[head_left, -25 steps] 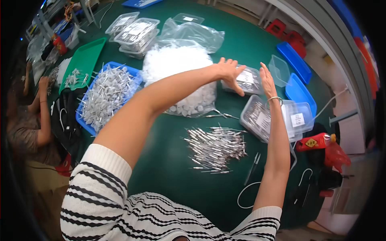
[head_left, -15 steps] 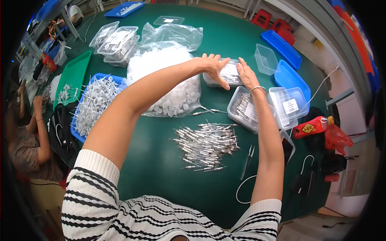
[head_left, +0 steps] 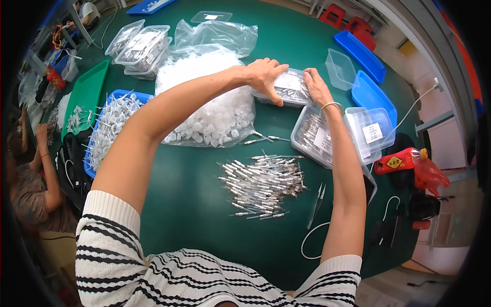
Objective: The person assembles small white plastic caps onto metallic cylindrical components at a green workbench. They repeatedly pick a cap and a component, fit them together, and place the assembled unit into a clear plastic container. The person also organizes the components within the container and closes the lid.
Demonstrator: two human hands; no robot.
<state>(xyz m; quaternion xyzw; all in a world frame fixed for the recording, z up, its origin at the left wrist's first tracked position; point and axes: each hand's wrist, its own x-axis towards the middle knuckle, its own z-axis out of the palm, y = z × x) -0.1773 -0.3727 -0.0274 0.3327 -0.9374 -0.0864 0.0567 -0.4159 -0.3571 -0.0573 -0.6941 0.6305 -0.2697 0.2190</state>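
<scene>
A clear plastic box [head_left: 292, 95] full of thin metal-and-white parts, with a white label on top, sits at the far middle of the table. My left hand [head_left: 265, 78] grips its left end, thumb on the near side. At its right end, my right hand [head_left: 317, 88] has its fingers wrapped over the edge; a bracelet is on that wrist. Below my right wrist stands a second filled box [head_left: 306, 134], partly hidden by my forearm. Nearer me lies a loose pile of thin tube-like parts [head_left: 262, 184], with tweezers [head_left: 317, 204] to its right.
Left of the hands is a large clear bag of white caps [head_left: 204, 123], then a blue tray [head_left: 118, 94] of white-headed parts. Filled boxes [head_left: 143, 48] are stacked behind. Clear lids [head_left: 371, 130], blue trays [head_left: 376, 100] and a red bottle [head_left: 396, 161] stand right. Another person [head_left: 38, 189] sits left.
My fingers, spread over the box before, have closed round its two ends. My left hand has come down onto the left end. The view has shifted slightly.
</scene>
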